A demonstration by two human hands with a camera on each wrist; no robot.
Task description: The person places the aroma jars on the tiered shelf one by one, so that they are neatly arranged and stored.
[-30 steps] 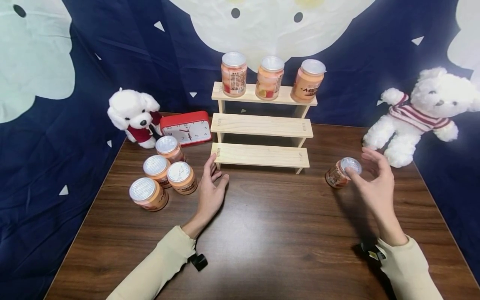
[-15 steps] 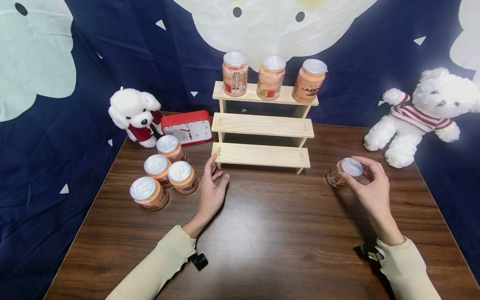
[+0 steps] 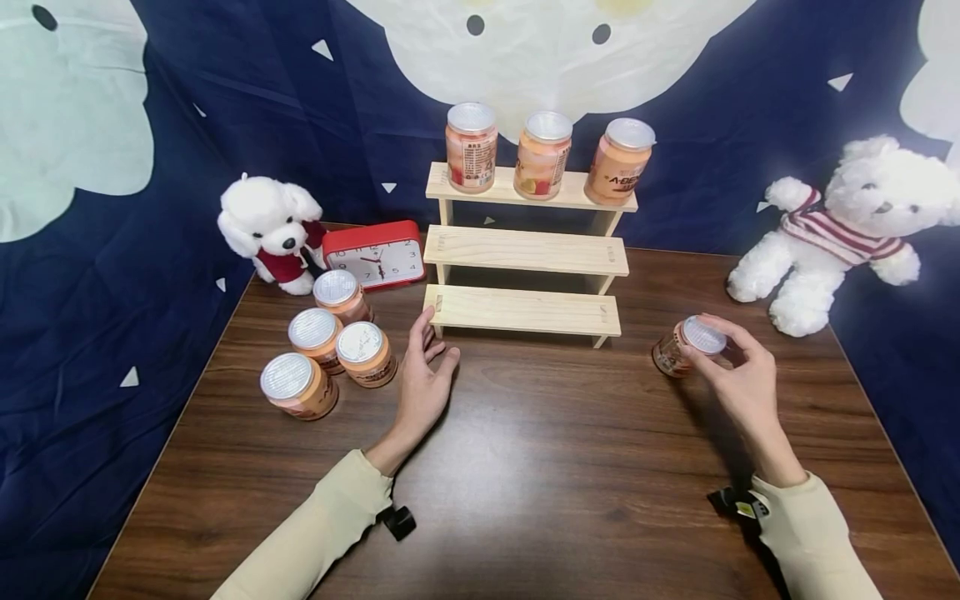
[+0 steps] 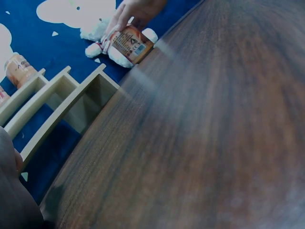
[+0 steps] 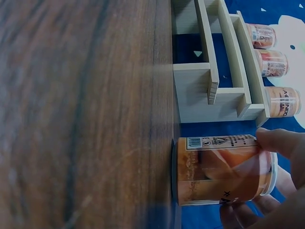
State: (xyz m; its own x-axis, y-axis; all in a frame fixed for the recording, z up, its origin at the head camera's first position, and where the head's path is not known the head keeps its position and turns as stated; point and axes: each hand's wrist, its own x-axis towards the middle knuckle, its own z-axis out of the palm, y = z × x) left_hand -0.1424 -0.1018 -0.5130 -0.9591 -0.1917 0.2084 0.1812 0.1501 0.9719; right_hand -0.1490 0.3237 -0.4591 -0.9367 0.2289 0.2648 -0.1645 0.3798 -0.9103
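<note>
My right hand (image 3: 742, 383) grips a canned-fruit jar (image 3: 672, 350) near its silver lid, thumb on one side and fingers on the other. That jar stands upright on the table, orange contents showing through its wall in the right wrist view (image 5: 221, 171). My left hand (image 3: 423, 387) rests at the left end of the lowest step of a three-tier wooden shelf (image 3: 525, 312), its fingers loosely extended and touching the wood. On the top tier stand three similar jars, the left jar (image 3: 471, 150), the middle jar (image 3: 543, 158) and the right jar (image 3: 618, 164).
Several more jars (image 3: 300, 387) cluster left of my left hand. Behind them are a red alarm clock (image 3: 375, 257) and a white plush dog (image 3: 270, 233). A white teddy bear (image 3: 832, 229) sits at the back right. A dark blue curtain (image 3: 300, 108) hangs behind the wooden table (image 3: 525, 483).
My right hand has moved left and closed its fingers and thumb around the jar, which has stayed on the table. My left hand has kept its place at the shelf.
</note>
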